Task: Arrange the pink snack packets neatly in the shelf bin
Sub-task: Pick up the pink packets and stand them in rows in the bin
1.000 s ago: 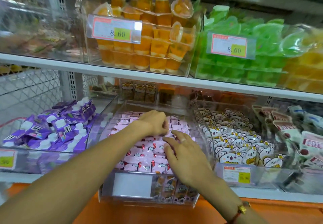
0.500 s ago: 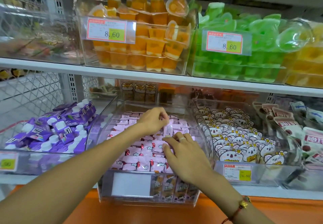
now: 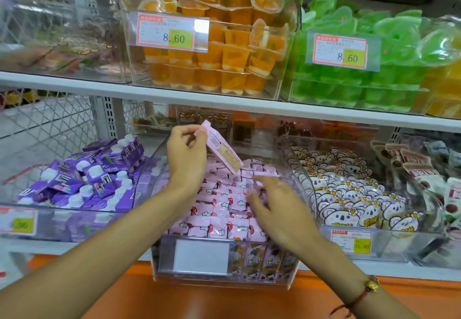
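1. The left hand (image 3: 185, 161) is raised above the middle of the clear bin (image 3: 296, 169), thumb and fingers pinching the top end of one pink packet (image 3: 222, 148) – the packet hangs tilted, its printed back toward the camera and its lower corner just above the pile.
2. The right hand (image 3: 277, 209) lies low over the right side of the bin, fingers spread and fairly straight, resting on the pink packets (image 3: 219, 209); it is blurred, so I cannot tell whether any one packet is caught under the fingertips.
3. The pink packets fill the bin in rough rows, red and white print facing up. Those at the front lie flat and fairly even; those at the back right, near the lifted packet, are turned on edge and sit unevenly.
4. A blank white label (image 3: 200, 256) sits on the bin's front wall, with brown packets (image 3: 257, 261) showing behind the wall beside it.
5. To the left is a bin of purple packs (image 3: 94, 179) with white caps; to the right, a bin of koala-print packets (image 3: 349, 194) with a price tag (image 3: 351, 241).
6. On the shelf (image 3: 224, 102) above stand orange jelly cups (image 3: 224, 54) and green jelly cups (image 3: 374, 69) – each bin with a tag reading 8.60.
7. A red cord bracelet (image 3: 359, 296) circles the right wrist.
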`<action>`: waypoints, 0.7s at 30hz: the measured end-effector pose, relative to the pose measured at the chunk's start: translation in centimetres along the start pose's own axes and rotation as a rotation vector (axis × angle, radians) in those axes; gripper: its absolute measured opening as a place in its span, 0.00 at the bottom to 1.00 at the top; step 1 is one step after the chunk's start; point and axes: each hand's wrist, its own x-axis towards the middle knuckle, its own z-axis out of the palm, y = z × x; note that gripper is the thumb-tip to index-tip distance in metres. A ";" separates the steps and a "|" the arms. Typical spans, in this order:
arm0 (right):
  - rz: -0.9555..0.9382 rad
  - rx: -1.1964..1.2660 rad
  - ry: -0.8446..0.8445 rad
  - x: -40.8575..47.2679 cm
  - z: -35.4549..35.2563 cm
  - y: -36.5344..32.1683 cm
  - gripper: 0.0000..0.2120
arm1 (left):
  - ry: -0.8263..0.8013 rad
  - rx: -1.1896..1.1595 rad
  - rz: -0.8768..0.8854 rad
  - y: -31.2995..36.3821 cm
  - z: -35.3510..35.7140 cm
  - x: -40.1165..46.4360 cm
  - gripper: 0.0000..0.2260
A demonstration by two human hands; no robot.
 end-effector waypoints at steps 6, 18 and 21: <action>-0.082 0.252 0.253 0.7 -1.5 -1.9 0.26 | -0.077 -0.250 -0.364 0.1 -0.2 -1.5 0.08; 0.531 1.362 -0.063 0.8 -3.5 -1.8 0.16 | -0.466 -0.156 -0.363 -0.6 -0.5 -1.2 0.12; 0.536 1.520 -0.054 0.8 -3.7 -1.8 0.19 | -0.349 -0.180 -0.373 -1.1 -0.2 -1.2 0.14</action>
